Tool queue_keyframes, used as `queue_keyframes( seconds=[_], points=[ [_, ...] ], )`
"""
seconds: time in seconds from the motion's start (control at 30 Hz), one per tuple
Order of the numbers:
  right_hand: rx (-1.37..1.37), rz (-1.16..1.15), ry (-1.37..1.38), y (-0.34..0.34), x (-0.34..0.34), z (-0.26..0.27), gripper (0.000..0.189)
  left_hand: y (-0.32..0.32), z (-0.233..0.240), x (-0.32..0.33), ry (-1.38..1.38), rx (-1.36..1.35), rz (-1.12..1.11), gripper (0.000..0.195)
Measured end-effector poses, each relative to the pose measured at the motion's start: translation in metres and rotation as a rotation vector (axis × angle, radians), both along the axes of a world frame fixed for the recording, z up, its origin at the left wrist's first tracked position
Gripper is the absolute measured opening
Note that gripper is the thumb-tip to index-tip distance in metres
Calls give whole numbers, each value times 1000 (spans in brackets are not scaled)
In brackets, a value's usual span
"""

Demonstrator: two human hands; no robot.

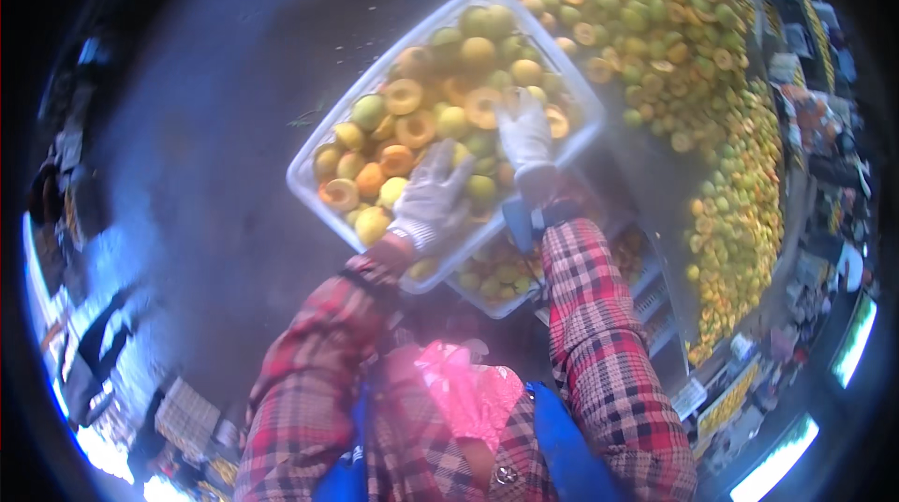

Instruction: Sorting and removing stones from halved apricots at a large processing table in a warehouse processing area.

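A white plastic crate (330, 131) full of green, yellow and orange fruit, apparently apricots, lies before me; several are halved with hollow centres. My left hand (432, 196), in a pale glove, rests on the fruit near the crate's close side, fingers spread. My right hand (523, 128), gloved too, lies on the fruit farther right, beside a halved fruit (483, 107). Whether either palm holds a fruit is hidden. Under the crate's near right side shows another container (499, 309) with more fruit.
A large heap of whole and halved fruit (653, 31) spreads over the surface at the right. Stacked crates (653, 298) stand below my right forearm. A person (95, 354) is at the far left, and white crates (186, 418) stand at the lower left.
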State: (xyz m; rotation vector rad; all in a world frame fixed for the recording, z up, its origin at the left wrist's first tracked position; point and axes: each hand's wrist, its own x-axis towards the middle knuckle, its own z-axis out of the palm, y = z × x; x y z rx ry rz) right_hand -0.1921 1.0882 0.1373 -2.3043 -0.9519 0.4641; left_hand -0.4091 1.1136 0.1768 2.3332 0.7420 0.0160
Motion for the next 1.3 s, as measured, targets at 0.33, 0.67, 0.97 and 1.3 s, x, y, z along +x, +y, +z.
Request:
queue_keyframes(
  seconds=[0.33, 0.67, 0.97, 1.3],
  points=[
    [-145, 19, -184, -44, 47, -43, 36, 5, -38, -34, 188, 327, -143, 79],
    [209, -379, 214, -177, 20, 7, 31, -4, -12, -41, 22, 263, -179, 86],
    [-252, -1045, 582, -407, -165, -90, 39, -111, -8, -28, -32, 122, -390, 81],
    [106, -987, 1017, -550, -226, -97, 30, -321, -209, 97, 378, 111, -860, 76]
  ],
)
